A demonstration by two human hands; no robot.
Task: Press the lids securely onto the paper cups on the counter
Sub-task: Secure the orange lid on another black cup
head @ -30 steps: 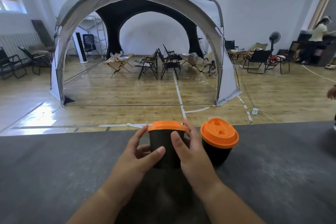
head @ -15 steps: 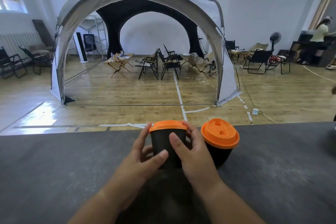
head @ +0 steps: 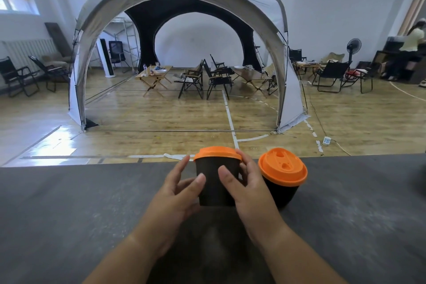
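Head camera view, looking forward and down over a grey counter (head: pixel 69 214). Furthest left, the left hand (head: pixel 177 193) is relaxed, its fingers fairly straight and fanned. Only the thumb tip rests on the near wall of the cup beside it, and the index finger stands just clear of that cup's left side. Just right of those fingers stands the first paper cup (head: pixel 215 189), dark-walled, on the counter between the two hands, with its long axis upright. Its orange lid (head: pixel 217 153) sits above both thumbs, so a press would probably have to come straight down along that axis. Right of this cup, the right hand (head: pixel 250 193) grasps it, thumb on the near wall and fingers curled round the far side, one fingertip touching the lid's rim. This hand looks the nearer to the lid. Just beyond the right hand's knuckles stands the second paper cup (head: pixel 280 193), its second lid (head: pixel 283 166) turned toward the camera with the sip hole showing. The orange lid is seen edge-on, so it cannot be told whether it is seated all round. Its far rim and the left hand's lower fingers are hidden behind the first paper cup. The right hand covers part of the second paper cup, and it cannot be told whether the two touch.
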